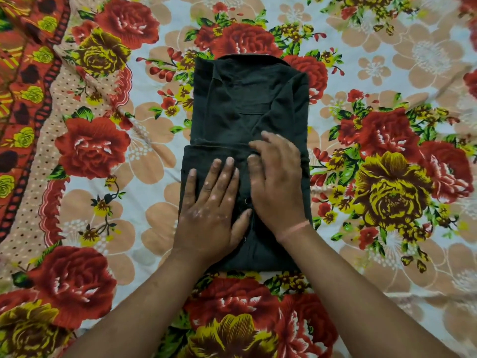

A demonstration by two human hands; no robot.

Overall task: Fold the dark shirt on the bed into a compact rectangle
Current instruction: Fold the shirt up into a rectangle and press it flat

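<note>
1. From my remote seat I judge the folding well along — the dark, near-black cotton shirt [247,140] already lies as a narrow upright rectangle, sides tucked in, with the lower part turned up over the middle; its hem edge runs across just above my fingers.

2. What seems left: one more fold, bottom half up toward the collar, to make it truly compact, plus some smoothing.

3. The shirt sits in the centre of the bed, on the floral bedsheet with red and yellow roses [387,177], collar end away from me.

4. My left hand [211,205] lies flat, fingers spread, pressing the near-left part of the cloth. My right hand [276,179] rests palm-down just beside it, fingers slightly curled over the fold edge. Neither clamps anything — both are open and pressing, thumbs nearly touching.

5. The fabric looks soft and matte, with diagonal creases near the top right; small snaps or buttons show between my hands.
</note>
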